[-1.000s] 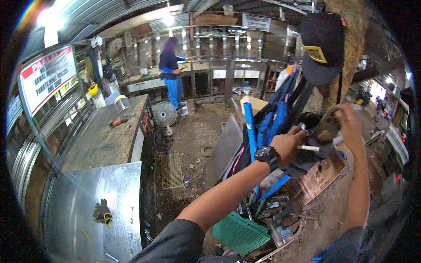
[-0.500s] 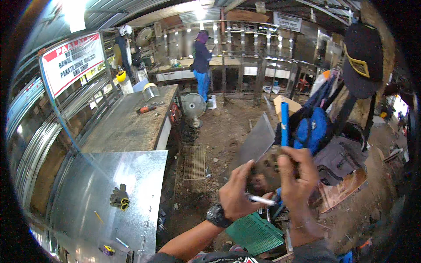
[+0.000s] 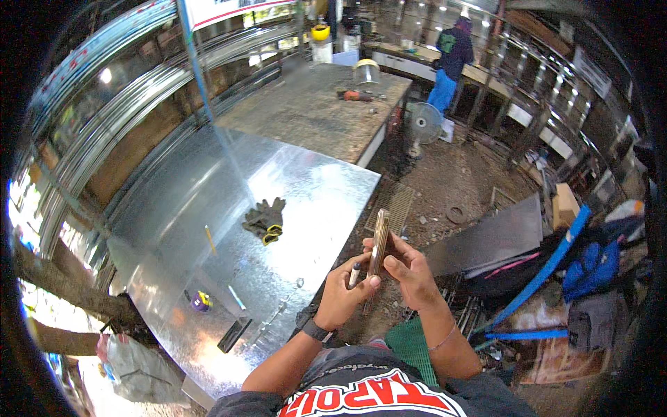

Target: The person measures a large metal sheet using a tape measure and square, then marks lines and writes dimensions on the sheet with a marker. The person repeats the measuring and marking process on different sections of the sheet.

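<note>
Upright in front of my chest is a thin, brownish slab [image 3: 379, 243], apparently a phone in a case, seen nearly edge-on. My left hand [image 3: 339, 300] grips its lower part and also keeps a white marker [image 3: 354, 274] with a dark end between the fingers. From the other side my right hand [image 3: 418, 279] closes on the slab, fingertips partly hidden behind it. To the left, a shiny metal sheet [image 3: 167, 243] carries dark work gloves [image 3: 264, 219], a yellow pencil [image 3: 210, 240], a tape measure [image 3: 201, 301], a pen [image 3: 237, 297] and a black rectangular object [image 3: 234, 335].
Beyond the sheet stands a wooden workbench [image 3: 306, 104] bearing an orange power tool [image 3: 356, 95] and a clear tub [image 3: 366, 72]. A fan [image 3: 424, 124] and a person [image 3: 455, 59] are farther back. Blue tubing [image 3: 538, 288], bags [image 3: 590, 274] and green plastic mesh [image 3: 410, 344] lie rightward.
My view has swung left and down, bringing the metal sheet closer to the middle. The slab has turned from showing its broad face to nearly edge-on, still between both hands.
</note>
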Demonstrator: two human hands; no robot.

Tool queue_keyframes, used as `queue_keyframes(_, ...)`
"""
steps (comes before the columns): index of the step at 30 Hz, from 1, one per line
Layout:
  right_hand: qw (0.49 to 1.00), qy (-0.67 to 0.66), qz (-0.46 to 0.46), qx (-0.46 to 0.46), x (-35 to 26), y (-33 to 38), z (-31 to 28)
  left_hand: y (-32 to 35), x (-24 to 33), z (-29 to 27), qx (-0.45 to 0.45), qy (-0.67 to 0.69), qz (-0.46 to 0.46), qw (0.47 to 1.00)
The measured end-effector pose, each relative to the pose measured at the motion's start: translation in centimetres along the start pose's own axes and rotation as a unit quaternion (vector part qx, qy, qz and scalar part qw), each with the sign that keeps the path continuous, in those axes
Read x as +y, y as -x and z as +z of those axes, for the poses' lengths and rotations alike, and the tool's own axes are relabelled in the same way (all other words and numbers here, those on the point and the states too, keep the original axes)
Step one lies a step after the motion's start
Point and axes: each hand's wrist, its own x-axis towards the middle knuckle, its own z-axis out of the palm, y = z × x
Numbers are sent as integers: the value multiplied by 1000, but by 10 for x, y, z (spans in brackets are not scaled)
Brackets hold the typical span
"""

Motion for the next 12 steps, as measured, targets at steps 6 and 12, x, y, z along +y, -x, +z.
queue_keyframes(6,993,-57,95,29,47,-44,42,3,-25,-80,-17,316,-146,937)
queue_keyframes(12,940,-284,158,-105,77,-67,70,5,-30,-128,-81,503,-85,856)
